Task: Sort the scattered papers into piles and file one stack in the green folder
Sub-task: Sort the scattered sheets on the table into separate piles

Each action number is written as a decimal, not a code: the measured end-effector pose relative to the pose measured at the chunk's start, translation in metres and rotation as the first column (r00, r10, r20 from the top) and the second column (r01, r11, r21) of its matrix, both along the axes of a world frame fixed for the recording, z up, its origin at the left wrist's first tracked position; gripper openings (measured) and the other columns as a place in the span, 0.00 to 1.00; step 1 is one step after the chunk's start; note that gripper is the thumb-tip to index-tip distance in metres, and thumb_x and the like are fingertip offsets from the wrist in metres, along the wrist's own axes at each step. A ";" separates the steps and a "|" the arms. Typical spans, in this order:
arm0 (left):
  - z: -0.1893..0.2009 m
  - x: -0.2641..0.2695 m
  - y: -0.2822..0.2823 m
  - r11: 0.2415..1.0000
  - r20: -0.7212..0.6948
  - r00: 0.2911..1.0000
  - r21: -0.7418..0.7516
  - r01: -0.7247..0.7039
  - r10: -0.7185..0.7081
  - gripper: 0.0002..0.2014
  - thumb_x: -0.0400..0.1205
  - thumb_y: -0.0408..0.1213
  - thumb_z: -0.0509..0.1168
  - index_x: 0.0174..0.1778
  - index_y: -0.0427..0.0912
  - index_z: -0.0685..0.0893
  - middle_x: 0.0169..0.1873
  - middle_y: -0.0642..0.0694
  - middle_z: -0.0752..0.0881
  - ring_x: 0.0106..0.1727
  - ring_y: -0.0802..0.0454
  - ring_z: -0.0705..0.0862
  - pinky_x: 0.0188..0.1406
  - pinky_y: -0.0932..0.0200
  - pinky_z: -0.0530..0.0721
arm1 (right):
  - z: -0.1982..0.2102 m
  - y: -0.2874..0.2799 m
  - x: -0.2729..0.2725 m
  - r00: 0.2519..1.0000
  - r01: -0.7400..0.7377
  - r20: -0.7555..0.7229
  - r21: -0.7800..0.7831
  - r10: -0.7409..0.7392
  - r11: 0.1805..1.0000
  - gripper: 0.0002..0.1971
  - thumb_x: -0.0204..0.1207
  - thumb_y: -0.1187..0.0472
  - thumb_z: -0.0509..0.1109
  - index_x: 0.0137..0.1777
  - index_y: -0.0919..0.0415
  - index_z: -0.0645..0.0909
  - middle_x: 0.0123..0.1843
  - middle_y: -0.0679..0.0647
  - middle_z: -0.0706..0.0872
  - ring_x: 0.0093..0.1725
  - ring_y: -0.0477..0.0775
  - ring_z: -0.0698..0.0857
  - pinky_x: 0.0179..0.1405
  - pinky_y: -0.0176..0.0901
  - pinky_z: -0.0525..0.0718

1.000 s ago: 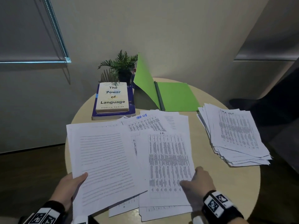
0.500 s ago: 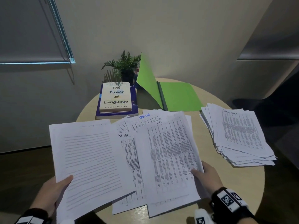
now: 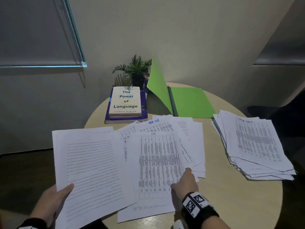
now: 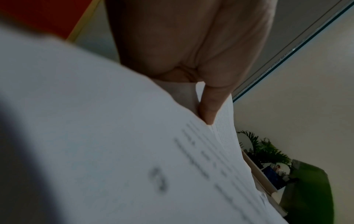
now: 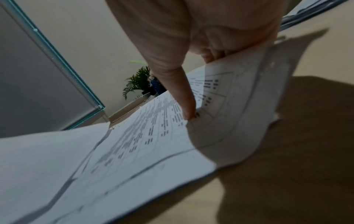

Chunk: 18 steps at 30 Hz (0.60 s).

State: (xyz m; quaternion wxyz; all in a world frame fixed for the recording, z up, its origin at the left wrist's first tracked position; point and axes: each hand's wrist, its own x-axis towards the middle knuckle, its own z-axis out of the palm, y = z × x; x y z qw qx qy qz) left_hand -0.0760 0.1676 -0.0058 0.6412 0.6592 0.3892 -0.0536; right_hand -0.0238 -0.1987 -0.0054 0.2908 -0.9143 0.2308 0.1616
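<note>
Paper everywhere: left hand (image 3: pixel 54 198) pinches a lined page (image 3: pixel 90 169) clear of the heap, right hand (image 3: pixel 184 184) pinches a table sheet (image 3: pixel 156 162) likely bound for the pile (image 3: pixel 257 146) to its right; green folder (image 3: pixel 189 103) open beyond both hands.

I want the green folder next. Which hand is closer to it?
Right. The right hand pinches a table sheet nearer the green folder; the left hand grips a text page farther away.

We could not read the blurred print on the text sheet (image 4: pixel 134 151). The left hand (image 3: pixel 49 202) hid its fingers beneath it; the lower table sheets (image 3: pixel 189 138) were mostly covered.
</note>
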 end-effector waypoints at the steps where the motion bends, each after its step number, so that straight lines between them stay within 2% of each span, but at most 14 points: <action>1: 0.001 0.001 0.002 1.000 0.013 1.000 -0.003 -0.005 0.005 0.16 0.80 0.29 0.67 0.64 0.32 0.80 0.57 0.31 0.85 0.56 0.33 0.84 0.65 0.36 0.76 | 0.000 0.001 -0.001 1.000 -0.003 0.028 -0.022 0.003 1.000 0.28 0.71 0.65 0.72 0.68 0.64 0.65 0.63 0.60 0.78 0.59 0.59 0.82 0.54 0.46 0.84; 3: 0.001 0.004 0.006 1.000 0.035 0.999 -0.013 -0.021 0.021 0.16 0.80 0.29 0.67 0.64 0.33 0.81 0.58 0.31 0.85 0.56 0.33 0.84 0.66 0.35 0.75 | 0.000 0.004 -0.004 0.995 -0.031 0.097 -0.057 0.036 0.998 0.31 0.71 0.63 0.72 0.72 0.63 0.63 0.65 0.58 0.75 0.64 0.57 0.78 0.62 0.44 0.81; 5: 0.002 0.008 0.008 1.000 0.052 0.998 -0.018 -0.024 0.025 0.15 0.80 0.30 0.67 0.62 0.33 0.81 0.56 0.31 0.86 0.56 0.32 0.84 0.66 0.34 0.75 | 0.000 0.008 -0.007 0.991 -0.073 0.109 -0.037 0.077 0.997 0.42 0.69 0.56 0.75 0.78 0.64 0.56 0.70 0.58 0.72 0.71 0.57 0.73 0.68 0.43 0.75; 6: 0.004 0.010 0.006 1.000 0.058 0.998 -0.021 -0.017 0.019 0.14 0.80 0.30 0.67 0.62 0.33 0.82 0.56 0.32 0.86 0.55 0.32 0.84 0.65 0.34 0.76 | 0.000 0.011 -0.007 0.993 -0.083 0.080 -0.016 0.085 0.996 0.46 0.69 0.55 0.76 0.80 0.64 0.52 0.72 0.58 0.71 0.72 0.57 0.72 0.69 0.42 0.75; 8: 0.007 0.013 0.002 0.999 0.063 0.998 -0.042 -0.008 0.011 0.14 0.80 0.30 0.66 0.62 0.33 0.81 0.54 0.33 0.86 0.55 0.33 0.85 0.64 0.36 0.76 | 0.000 0.015 -0.008 0.997 -0.076 0.000 0.036 0.076 0.996 0.48 0.69 0.57 0.77 0.81 0.64 0.48 0.71 0.59 0.74 0.69 0.57 0.77 0.63 0.42 0.79; 10: 0.009 0.018 -0.003 0.998 0.070 0.997 -0.056 -0.009 0.012 0.14 0.81 0.29 0.65 0.63 0.32 0.81 0.54 0.33 0.86 0.57 0.33 0.84 0.65 0.38 0.76 | 0.000 0.016 -0.004 0.997 -0.044 -0.052 0.090 0.049 0.995 0.43 0.71 0.61 0.75 0.79 0.65 0.52 0.63 0.59 0.81 0.60 0.57 0.83 0.53 0.42 0.82; 11: 0.011 0.019 -0.006 0.998 0.067 0.998 -0.066 -0.006 0.011 0.14 0.82 0.29 0.64 0.63 0.33 0.81 0.55 0.33 0.86 0.57 0.33 0.84 0.65 0.38 0.76 | 0.001 0.015 -0.003 0.996 -0.047 -0.065 0.091 0.053 0.995 0.35 0.72 0.63 0.73 0.75 0.65 0.59 0.55 0.57 0.82 0.53 0.55 0.83 0.49 0.42 0.82; 12: 0.013 0.021 -0.010 0.997 0.067 0.998 -0.081 0.001 0.004 0.14 0.82 0.29 0.64 0.63 0.33 0.81 0.56 0.33 0.86 0.58 0.33 0.84 0.66 0.38 0.76 | 0.002 0.014 -0.002 0.996 -0.061 -0.060 0.066 0.065 0.996 0.25 0.73 0.65 0.70 0.68 0.63 0.65 0.47 0.54 0.80 0.47 0.53 0.82 0.48 0.43 0.83; 13: 0.015 0.023 -0.012 0.996 0.070 0.998 -0.088 0.010 -0.004 0.14 0.82 0.29 0.64 0.64 0.33 0.81 0.56 0.33 0.86 0.58 0.33 0.84 0.66 0.38 0.76 | 0.004 0.013 -0.001 0.996 -0.079 -0.050 0.021 0.080 0.997 0.17 0.73 0.66 0.67 0.60 0.62 0.68 0.42 0.51 0.76 0.45 0.52 0.79 0.50 0.44 0.83; 14: 0.017 0.026 -0.015 0.996 0.072 0.997 -0.084 0.022 -0.016 0.15 0.82 0.30 0.63 0.64 0.32 0.80 0.57 0.33 0.86 0.58 0.33 0.84 0.65 0.38 0.76 | 0.006 0.013 0.001 0.994 -0.099 -0.042 -0.035 0.097 0.994 0.12 0.73 0.66 0.65 0.55 0.60 0.69 0.43 0.51 0.73 0.48 0.53 0.79 0.53 0.43 0.82; 16: 0.021 0.030 -0.021 0.996 0.086 0.996 -0.077 0.040 -0.033 0.14 0.83 0.29 0.63 0.64 0.32 0.80 0.56 0.32 0.86 0.59 0.32 0.83 0.62 0.40 0.77 | 0.008 0.013 0.002 0.991 -0.131 -0.029 -0.128 0.129 0.983 0.09 0.73 0.64 0.65 0.49 0.58 0.68 0.53 0.55 0.73 0.61 0.56 0.75 0.57 0.40 0.77; 17: 0.023 0.032 -0.024 0.996 0.096 0.995 -0.079 0.044 -0.036 0.14 0.83 0.29 0.62 0.64 0.31 0.80 0.56 0.31 0.85 0.60 0.31 0.83 0.61 0.41 0.77 | 0.008 0.014 0.003 0.990 -0.144 -0.023 -0.142 0.142 0.979 0.08 0.73 0.64 0.64 0.47 0.57 0.67 0.56 0.56 0.73 0.64 0.56 0.74 0.57 0.39 0.76; 18: 0.024 0.033 -0.026 0.996 0.104 0.994 -0.075 0.043 -0.035 0.15 0.83 0.29 0.62 0.65 0.30 0.80 0.57 0.31 0.85 0.60 0.31 0.83 0.61 0.41 0.77 | 0.008 0.015 0.002 0.987 -0.161 -0.023 -0.137 0.159 0.977 0.08 0.74 0.64 0.64 0.46 0.58 0.66 0.55 0.56 0.73 0.63 0.56 0.75 0.56 0.39 0.76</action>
